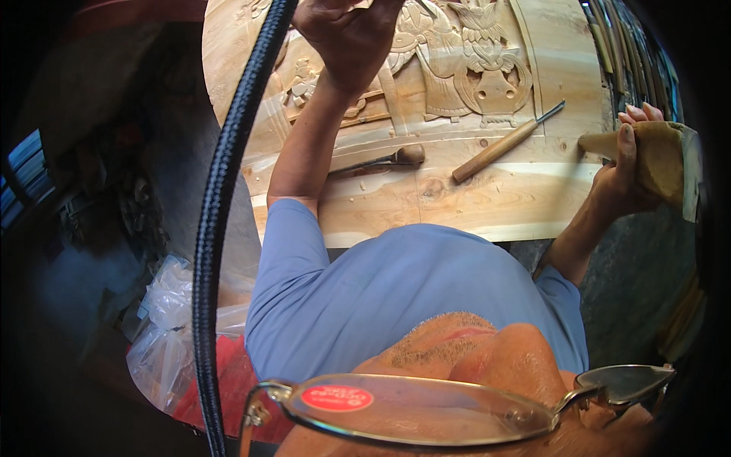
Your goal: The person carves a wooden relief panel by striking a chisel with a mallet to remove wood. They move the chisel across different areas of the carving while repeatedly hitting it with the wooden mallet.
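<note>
A pale wooden panel (568, 191) carries carved relief figures (491, 91). My left hand (346, 27) is raised over its upper left part; its fingers are cut off by the top edge, so what they hold is hidden. My right hand (624, 171) grips a worn wooden mallet (664, 164) at the panel's right side. A gouge with a wooden handle (491, 152) lies diagonally on the panel, blade toward the upper right. Left of it a second tool with a round wooden knob (407, 155) lies flat, partly behind my left forearm.
Many long-handled tools (617, 49) stand in a row beyond the panel's right edge. A black braided cable (221, 213) crosses the view on the left. A clear plastic bag (164, 320) sits on a red surface (209, 396) at lower left, beside my body.
</note>
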The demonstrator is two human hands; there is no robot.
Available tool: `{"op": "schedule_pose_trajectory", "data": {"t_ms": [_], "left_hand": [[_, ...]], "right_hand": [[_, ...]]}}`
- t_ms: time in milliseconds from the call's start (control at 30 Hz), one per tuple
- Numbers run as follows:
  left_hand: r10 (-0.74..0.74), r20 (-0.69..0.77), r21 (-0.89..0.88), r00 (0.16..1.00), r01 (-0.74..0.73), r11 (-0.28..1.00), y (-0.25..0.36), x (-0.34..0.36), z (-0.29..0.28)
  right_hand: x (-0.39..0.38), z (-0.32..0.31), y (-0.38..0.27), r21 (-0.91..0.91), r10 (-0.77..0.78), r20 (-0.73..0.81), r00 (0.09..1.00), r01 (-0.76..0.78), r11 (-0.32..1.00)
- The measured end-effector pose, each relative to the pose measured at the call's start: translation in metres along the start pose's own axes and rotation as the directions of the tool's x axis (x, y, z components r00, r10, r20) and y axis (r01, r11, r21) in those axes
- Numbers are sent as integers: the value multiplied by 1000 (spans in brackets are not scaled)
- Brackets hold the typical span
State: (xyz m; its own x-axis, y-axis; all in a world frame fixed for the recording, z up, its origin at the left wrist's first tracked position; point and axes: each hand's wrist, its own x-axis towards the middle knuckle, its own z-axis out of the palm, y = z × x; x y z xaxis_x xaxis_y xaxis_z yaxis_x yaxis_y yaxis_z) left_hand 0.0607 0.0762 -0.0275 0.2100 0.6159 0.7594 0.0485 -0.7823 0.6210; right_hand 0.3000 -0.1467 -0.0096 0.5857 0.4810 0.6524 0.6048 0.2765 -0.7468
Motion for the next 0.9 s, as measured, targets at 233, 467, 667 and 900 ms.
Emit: {"op": "schedule_pose_trajectory", "data": {"t_ms": [233, 467, 667, 900], "left_hand": [[-104, -26, -41, 994, 103, 994, 4, -3, 6], [-100, 11, -13, 995, 100, 995, 6, -8, 13], [-23, 2, -55, 1000, 23, 998, -1, -11, 17], [71, 29, -33, 997, -70, 997, -1, -9, 17]], "right_hand": [[5, 1, 2, 8, -64, 37, 997, 63, 998], [5, 5, -1, 60, 20, -9, 1000, -19, 998], [8, -3, 5, 8, -29, 61, 998, 28, 1000], [8, -2, 6, 74, 3, 29, 1000, -6, 997]]}}
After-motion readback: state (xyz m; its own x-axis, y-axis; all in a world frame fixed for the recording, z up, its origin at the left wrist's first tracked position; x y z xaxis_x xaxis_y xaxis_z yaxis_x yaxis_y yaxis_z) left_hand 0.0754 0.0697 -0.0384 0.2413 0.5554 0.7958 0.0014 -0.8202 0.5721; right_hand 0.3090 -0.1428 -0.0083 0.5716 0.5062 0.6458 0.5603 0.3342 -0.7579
